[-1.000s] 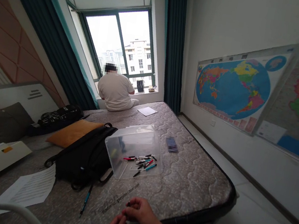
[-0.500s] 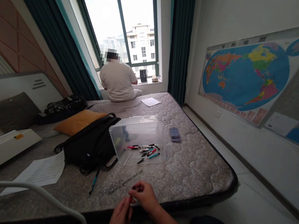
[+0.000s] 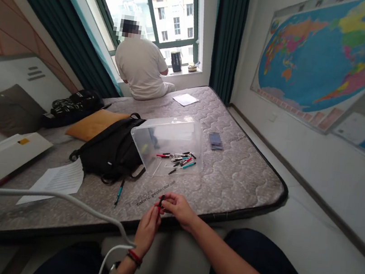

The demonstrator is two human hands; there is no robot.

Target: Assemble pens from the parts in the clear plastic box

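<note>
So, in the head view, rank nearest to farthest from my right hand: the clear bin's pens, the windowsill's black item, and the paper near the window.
1. Pens, ahead, in the clear bin.
2. Paper, beyond them on the mattress.
3. Black item, on the windowsill.

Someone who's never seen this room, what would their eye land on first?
Probably the bright world map on the right-hand wall, the most colorful thing in view. Next, perhaps, the clear plastic box with a cluster of pens, on the mattress. Lower down, near the mattress's front edge, the left hand and right hand meet at a slim dark pen-like item.
</note>
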